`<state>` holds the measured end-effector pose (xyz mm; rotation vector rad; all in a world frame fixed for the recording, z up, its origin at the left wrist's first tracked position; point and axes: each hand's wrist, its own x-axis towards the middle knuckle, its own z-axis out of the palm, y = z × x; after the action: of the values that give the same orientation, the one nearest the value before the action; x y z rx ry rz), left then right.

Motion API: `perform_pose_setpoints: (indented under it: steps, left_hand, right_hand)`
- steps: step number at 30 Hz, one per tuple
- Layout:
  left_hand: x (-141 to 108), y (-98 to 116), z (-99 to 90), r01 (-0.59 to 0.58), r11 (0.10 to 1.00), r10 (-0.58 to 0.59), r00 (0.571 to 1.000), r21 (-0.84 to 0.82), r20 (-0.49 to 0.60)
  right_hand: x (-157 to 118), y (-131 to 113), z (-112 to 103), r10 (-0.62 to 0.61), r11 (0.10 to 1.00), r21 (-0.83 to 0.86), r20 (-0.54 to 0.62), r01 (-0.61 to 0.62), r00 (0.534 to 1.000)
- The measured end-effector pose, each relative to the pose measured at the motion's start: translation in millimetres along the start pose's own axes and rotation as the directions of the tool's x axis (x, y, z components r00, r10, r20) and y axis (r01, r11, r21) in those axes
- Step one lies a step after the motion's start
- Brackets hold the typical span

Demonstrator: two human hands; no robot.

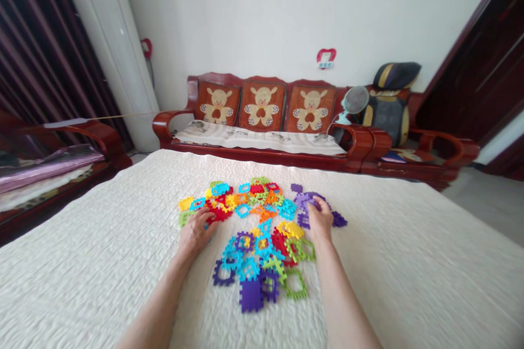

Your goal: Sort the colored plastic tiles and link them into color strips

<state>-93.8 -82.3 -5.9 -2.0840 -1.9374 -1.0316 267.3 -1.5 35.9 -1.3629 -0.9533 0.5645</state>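
Many toothed plastic building tiles lie loose on a table with a white quilted cover. My right hand, at the right of the heap, pinches a purple tile between thumb and fingers. Other purple tiles lie around it. On the left, my left hand rests with fingers apart beside the red tiles and a light green tile; a bit of blue shows under its palm. Between my forearms is a nearer pile with a solid purple tile, blue tiles and a green frame tile.
Beyond the table stands a wooden sofa with three bear cushions. A small fan sits by its right arm. Another wooden seat is at the left, near a dark curtain.
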Motion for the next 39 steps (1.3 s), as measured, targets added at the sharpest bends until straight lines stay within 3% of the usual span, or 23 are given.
perform_pose_setpoints:
  steps: [3, 6, 8, 10, 11, 12, 14, 16, 17, 19, 22, 24, 28, 30, 34, 36, 39]
  left_hand:
    - [0.1, -0.6, 0.6, -0.001, 1.000, 0.001, 1.000, 0.007, 0.003]
    - [0.6, 0.0, 1.7, -0.006, 1.000, 0.006, 1.000, 0.015, -0.012]
    - [1.1, 1.7, 1.5, -0.002, 1.000, 0.003, 1.000, 0.019, -0.014]
    - [1.4, 4.0, 0.4, 0.008, 1.000, -0.008, 1.000, 0.019, -0.010]
    - [1.4, 5.2, -0.3, 0.012, 1.000, -0.012, 1.000, 0.017, -0.006]
    - [1.3, 6.4, -1.1, 0.014, 1.000, -0.014, 1.000, 0.014, -0.003]
    - [0.9, 8.3, -2.4, 0.018, 1.000, -0.018, 1.000, 0.006, -0.004]
    - [0.5, 9.2, -3.1, 0.026, 1.000, -0.026, 1.000, -0.007, -0.010]
    - [0.4, 9.3, -3.3, 0.031, 0.999, -0.031, 0.999, -0.014, -0.011]
    - [0.5, 9.2, -3.6, 0.037, 0.999, -0.037, 0.999, -0.028, -0.007]
    - [1.3, 9.4, -4.8, 0.035, 0.999, -0.035, 0.999, -0.039, 0.007]
    - [2.0, 10.6, -6.1, 0.034, 0.999, -0.034, 0.999, -0.041, 0.013]
    - [2.7, 13.6, -8.5, 0.044, 0.998, -0.044, 0.999, -0.050, 0.010]
    - [2.5, 14.0, -8.7, 0.049, 0.998, -0.048, 0.999, -0.047, 0.014]
    - [1.7, 13.5, -8.3, 0.053, 0.998, -0.053, 0.998, -0.032, 0.017]
    - [1.7, 14.2, -8.6, 0.055, 0.998, -0.055, 0.998, -0.033, 0.009]
    - [2.3, 16.4, -9.8, 0.049, 0.998, -0.049, 0.999, -0.034, 0.006]
  right_hand:
    - [20.3, 4.5, -26.6, -0.099, 0.951, -0.305, -0.147, 0.050, 0.984]
    - [19.6, -7.9, -32.2, -0.381, 0.835, -0.499, -0.218, 0.233, 0.898]
    - [5.5, -22.9, -20.2, -0.473, 0.789, -0.498, -0.119, 0.360, 0.873]
    - [-19.3, -38.5, 0.9, -0.448, 0.799, -0.365, 0.169, 0.477, 0.878]
    - [-34.5, -45.0, 12.6, -0.417, 0.808, -0.269, 0.365, 0.524, 0.832]
    - [-50.5, -50.0, 23.9, -0.389, 0.816, -0.179, 0.533, 0.550, 0.751]
    - [-81.1, -55.4, 41.8, -0.343, 0.787, -0.035, 0.805, 0.616, 0.484]
    - [-104.3, -55.4, 51.1, -0.274, 0.745, 0.002, 0.913, 0.667, 0.303]
    - [-111.8, -54.3, 52.6, -0.237, 0.725, -0.004, 0.938, 0.689, 0.255]
    - [-119.1, -51.7, 51.8, -0.172, 0.700, -0.042, 0.959, 0.713, 0.225]
    - [-117.4, -50.5, 48.7, -0.135, 0.702, -0.060, 0.967, 0.709, 0.216]
    - [-115.1, -52.7, 49.0, -0.174, 0.706, -0.032, 0.961, 0.708, 0.217]
    - [-124.4, -64.1, 54.0, -0.326, 0.722, 0.061, 0.909, 0.689, 0.261]
    - [-137.5, -72.0, 55.6, -0.357, 0.733, 0.144, 0.913, 0.665, 0.196]
    - [-167.4, -83.8, 55.3, -0.320, 0.701, 0.247, 0.947, 0.669, -0.014]
    - [-176.3, -85.9, 54.2, -0.271, 0.664, 0.231, 0.961, 0.711, -0.060]
    - [-178.1, -86.6, 52.1, -0.209, 0.615, 0.185, 0.976, 0.766, -0.068]
